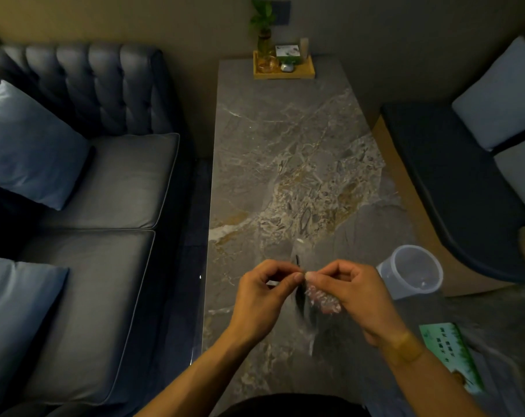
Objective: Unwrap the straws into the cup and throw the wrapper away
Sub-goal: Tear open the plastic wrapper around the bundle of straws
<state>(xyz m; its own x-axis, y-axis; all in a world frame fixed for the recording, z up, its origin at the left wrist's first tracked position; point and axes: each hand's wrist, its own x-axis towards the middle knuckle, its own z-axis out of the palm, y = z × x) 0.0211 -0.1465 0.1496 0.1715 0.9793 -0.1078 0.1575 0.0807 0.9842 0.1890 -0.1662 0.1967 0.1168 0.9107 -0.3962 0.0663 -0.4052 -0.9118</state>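
Both hands pinch the top of a clear plastic straw wrapper (321, 300) above the near part of the marble table (285, 164). My left hand (262, 299) grips its left side and my right hand (357, 293) its right side, fingertips almost touching. Dark straws (300, 296) hang blurred inside the wrapper between the hands. A clear glass cup (299, 255) stands on the table just beyond the hands, hard to make out. A translucent bin (411, 272) sits on the floor off the table's right edge, right of my right hand.
A wooden tray (283, 73) with a plant and small items stands at the table's far end. A green-and-white packet (449, 356) lies at the near right. A dark sofa (84, 206) with cushions runs along the left, a bench (453, 182) along the right.
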